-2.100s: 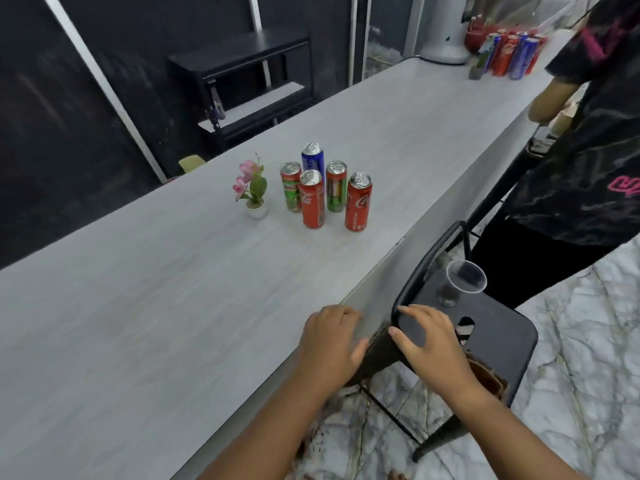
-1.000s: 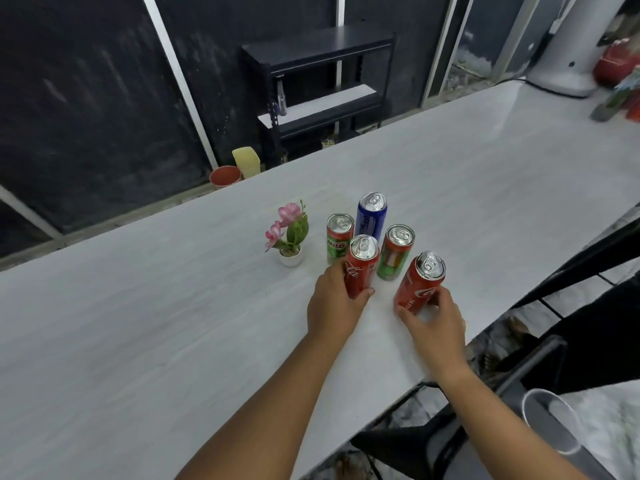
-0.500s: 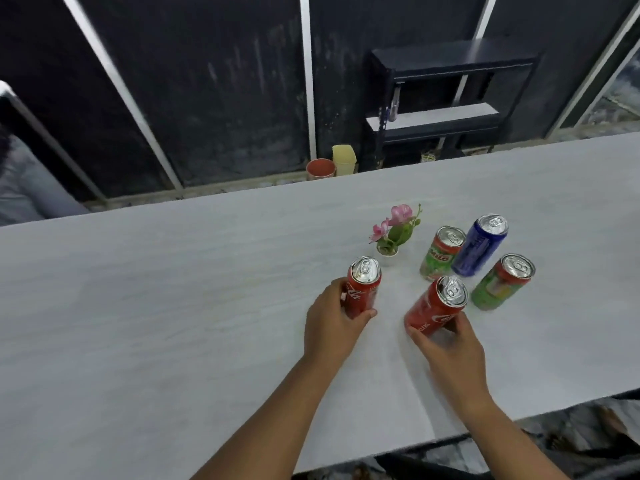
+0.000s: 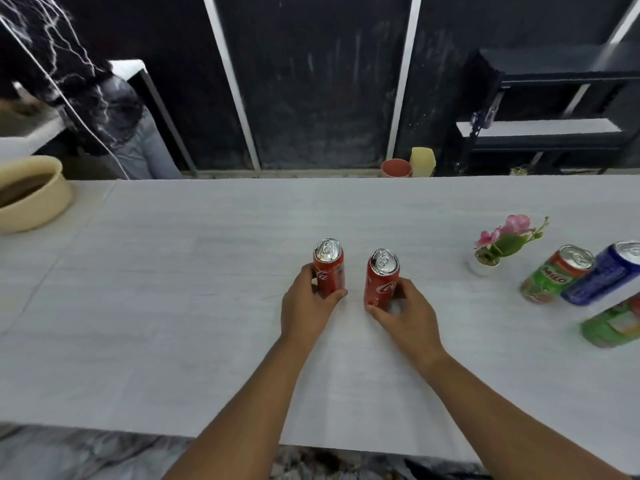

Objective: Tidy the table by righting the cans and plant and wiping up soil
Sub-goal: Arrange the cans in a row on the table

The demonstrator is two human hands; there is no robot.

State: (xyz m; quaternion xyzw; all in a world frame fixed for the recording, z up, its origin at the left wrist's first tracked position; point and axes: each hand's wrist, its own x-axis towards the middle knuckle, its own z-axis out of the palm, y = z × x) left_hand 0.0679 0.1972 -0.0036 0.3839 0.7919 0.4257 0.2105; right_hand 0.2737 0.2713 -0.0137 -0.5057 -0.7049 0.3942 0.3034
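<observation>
Two red cola cans stand upright in the middle of the pale table [image 4: 173, 323]. My left hand [image 4: 308, 306] grips the left red can [image 4: 329, 268] low on its body. My right hand [image 4: 405, 315] grips the right red can [image 4: 381, 277] near its base. Far to the right a small pink-flowered plant [image 4: 498, 244] stands in a white pot. Beside it stand a green Milo can [image 4: 554, 275], a blue can [image 4: 604, 277] and a second green can [image 4: 613, 323] cut by the frame edge.
A beige bowl [image 4: 31, 199] with dark contents sits at the table's far left. Another person in dark patterned clothing [image 4: 97, 109] is behind the table at the left. A black shelf unit [image 4: 554, 109], a red pot [image 4: 396, 168] and a yellow object stand beyond the far edge.
Both hands have carried the two red cans leftward, away from the plant and the other cans. The view has swung left, bringing the beige bowl into sight.
</observation>
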